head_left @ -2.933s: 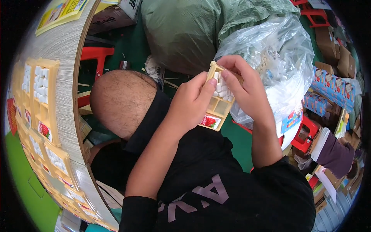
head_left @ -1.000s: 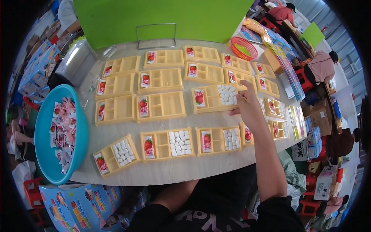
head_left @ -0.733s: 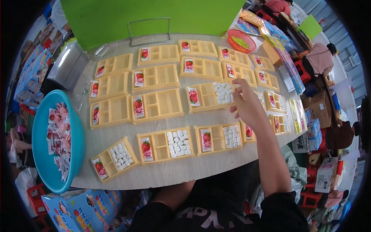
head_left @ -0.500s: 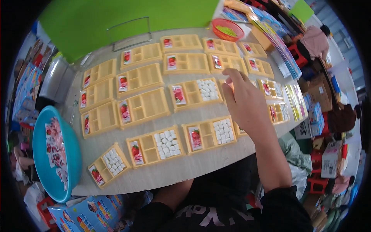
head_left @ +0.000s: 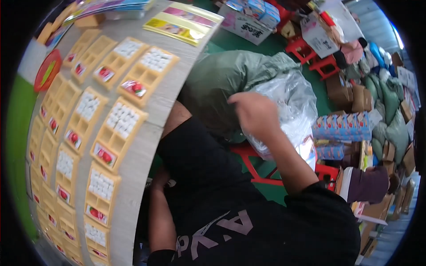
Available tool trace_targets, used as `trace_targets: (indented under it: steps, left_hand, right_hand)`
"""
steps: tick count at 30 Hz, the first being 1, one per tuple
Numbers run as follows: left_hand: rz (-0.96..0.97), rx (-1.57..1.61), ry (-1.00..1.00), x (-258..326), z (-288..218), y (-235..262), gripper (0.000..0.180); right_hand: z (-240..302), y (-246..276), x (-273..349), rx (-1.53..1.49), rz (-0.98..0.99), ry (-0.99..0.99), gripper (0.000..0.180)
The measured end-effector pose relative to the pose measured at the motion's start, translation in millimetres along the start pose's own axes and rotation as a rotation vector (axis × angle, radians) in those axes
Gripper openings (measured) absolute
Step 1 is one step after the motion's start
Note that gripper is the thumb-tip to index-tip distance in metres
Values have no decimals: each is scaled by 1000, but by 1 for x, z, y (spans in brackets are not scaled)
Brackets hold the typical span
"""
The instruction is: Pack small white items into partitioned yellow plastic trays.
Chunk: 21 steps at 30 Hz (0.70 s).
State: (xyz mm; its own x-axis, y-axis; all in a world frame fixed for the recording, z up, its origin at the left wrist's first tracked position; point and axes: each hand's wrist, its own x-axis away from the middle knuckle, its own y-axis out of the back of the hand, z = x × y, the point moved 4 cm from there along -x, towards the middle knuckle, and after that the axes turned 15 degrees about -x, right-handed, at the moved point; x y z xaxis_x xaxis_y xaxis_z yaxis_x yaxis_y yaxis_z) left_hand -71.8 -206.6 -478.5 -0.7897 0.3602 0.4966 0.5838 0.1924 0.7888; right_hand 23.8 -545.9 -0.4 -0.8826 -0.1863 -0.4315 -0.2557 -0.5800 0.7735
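My right hand (head_left: 257, 114) hovers beside the table's edge, over a clear plastic bag (head_left: 288, 106) and a dark green sack (head_left: 222, 77). One finger sticks out to the left; the others are curled, blurred and partly hidden, and I see nothing in them. Down by my lap, below the tabletop, is my left hand (head_left: 160, 177), its fingers hidden in shadow. Yellow compartment trays (head_left: 118, 133) stand in rows on the table (head_left: 133, 150). Each tray shows a red-and-white strawberry packet (head_left: 104, 156); several also have white marshmallow-like pieces (head_left: 122, 119) in the larger compartment.
Flat yellow-and-pink packaging sheets (head_left: 182, 22) lie at the table's corner. A red basket (head_left: 48, 71) stands at the far left. Beyond the sacks are a red stool (head_left: 255, 166), cartons (head_left: 244, 24), stacked blue boxes (head_left: 341, 126) and a person in a purple top (head_left: 368, 186).
My view has swung to the right, away from the blue basin. My right hand has left the trays and is now off the table, above the bags.
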Motion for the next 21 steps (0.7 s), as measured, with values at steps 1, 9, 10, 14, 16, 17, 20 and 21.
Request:
trace_targets:
  steps: [1, 9, 10, 14, 16, 17, 20, 21]
  left_hand:
    - [297, 313, 32, -10, -62, 60, 54]
    - [227, 282, 95, 6, -71, 84, 44]
    - [242, 272, 128, 6, -65, 78, 43]
    - [286, 74, 108, -8, -108, 100, 41]
    - [344, 221, 200, -3, -76, 78, 39]
    - [377, 267, 253, -8, -113, 86, 38]
    - [320, 134, 224, -6, -81, 72, 39]
    - [351, 177, 349, 13, -33, 49, 42]
  right_hand:
    - [-47, 29, 31, 68, -93, -208, 17]
    - [-295, 44, 151, -15, 483, -812, 25]
    - [-303, 25, 152, -114, 733, -794, 28]
    - [-367, 7, 202, 289, 765, -956, 72]
    - [-356, -22, 185, 293, 744, -1022, 90]
    - [-369, -6, 208, 341, 720, -1166, 109]
    - [-367, -37, 198, 346, 748, -1219, 119]
    - [-343, -63, 176, 407, 729, -1206, 116]
